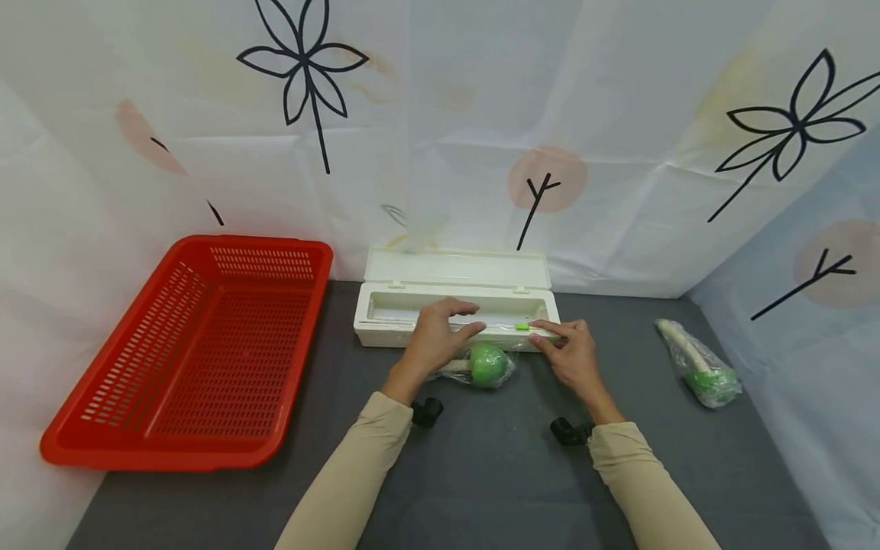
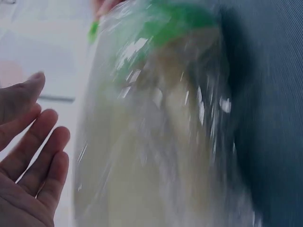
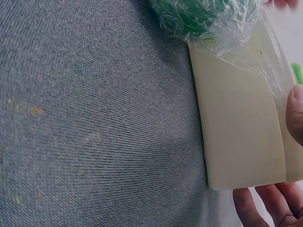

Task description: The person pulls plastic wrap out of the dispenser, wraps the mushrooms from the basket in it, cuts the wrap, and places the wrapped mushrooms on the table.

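A white plastic wrap dispenser point(image 1: 457, 294) lies with its lid point(image 1: 457, 267) raised at the back. My left hand point(image 1: 440, 336) hovers over its front with fingers bent and thumb apart, nothing between them. At the dispenser's right end, my right hand point(image 1: 571, 355) pinches at the small green slider point(image 1: 522, 327) on the front rail; its other fingers point(image 3: 272, 203) are by the box end. Against the dispenser's front lies a film-wrapped object with a round green head point(image 1: 489, 365) and a pale handle point(image 1: 455, 367). Clear film point(image 3: 265, 66) reaches from it to the rail.
A red perforated basket point(image 1: 302, 344) stands at the left of the dark grey table point(image 1: 481, 489). Near the right edge lies another wrapped green-headed object point(image 1: 701, 367). A patterned white cloth backdrop point(image 1: 447, 153) rises right behind the dispenser. Black wrist cameras point(image 1: 571, 432) sit under my wrists.
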Tool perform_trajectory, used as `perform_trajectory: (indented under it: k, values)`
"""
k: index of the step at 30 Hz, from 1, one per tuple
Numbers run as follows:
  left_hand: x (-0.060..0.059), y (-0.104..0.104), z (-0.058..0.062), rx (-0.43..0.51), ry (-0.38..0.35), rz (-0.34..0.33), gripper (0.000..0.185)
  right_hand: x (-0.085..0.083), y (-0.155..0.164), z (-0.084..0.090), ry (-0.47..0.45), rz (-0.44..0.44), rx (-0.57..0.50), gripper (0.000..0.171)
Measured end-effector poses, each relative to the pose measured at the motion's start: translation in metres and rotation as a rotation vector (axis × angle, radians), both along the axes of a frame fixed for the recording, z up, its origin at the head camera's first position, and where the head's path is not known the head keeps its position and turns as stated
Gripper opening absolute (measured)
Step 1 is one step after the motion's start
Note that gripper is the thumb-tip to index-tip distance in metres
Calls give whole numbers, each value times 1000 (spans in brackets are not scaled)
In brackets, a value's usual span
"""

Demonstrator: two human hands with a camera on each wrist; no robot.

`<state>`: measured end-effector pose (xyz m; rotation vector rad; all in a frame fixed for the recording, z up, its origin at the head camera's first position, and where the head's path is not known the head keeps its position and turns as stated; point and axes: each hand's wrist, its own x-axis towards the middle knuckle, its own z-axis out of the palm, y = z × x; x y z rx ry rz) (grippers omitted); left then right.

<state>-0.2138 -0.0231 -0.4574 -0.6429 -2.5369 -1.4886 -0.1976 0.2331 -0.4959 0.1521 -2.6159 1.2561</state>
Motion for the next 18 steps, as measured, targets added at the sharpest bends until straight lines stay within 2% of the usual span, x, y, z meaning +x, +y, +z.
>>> perform_trajectory:
  k: [5,8,13,18]
  values:
    - [-8,31,-1,-44,-88,-64,32,0,-1,-1,-1,2,-18,27]
    - [-11,45,-2,-86,-124,-68,31,0,-2,0,6,13,-28,27]
    - [-16,59,-3,-193,-112,-52,27,0,-2,-1,25,29,-51,26]
    - [-18,63,-2,-232,-114,-40,22,-1,-2,-5,41,39,-92,26]
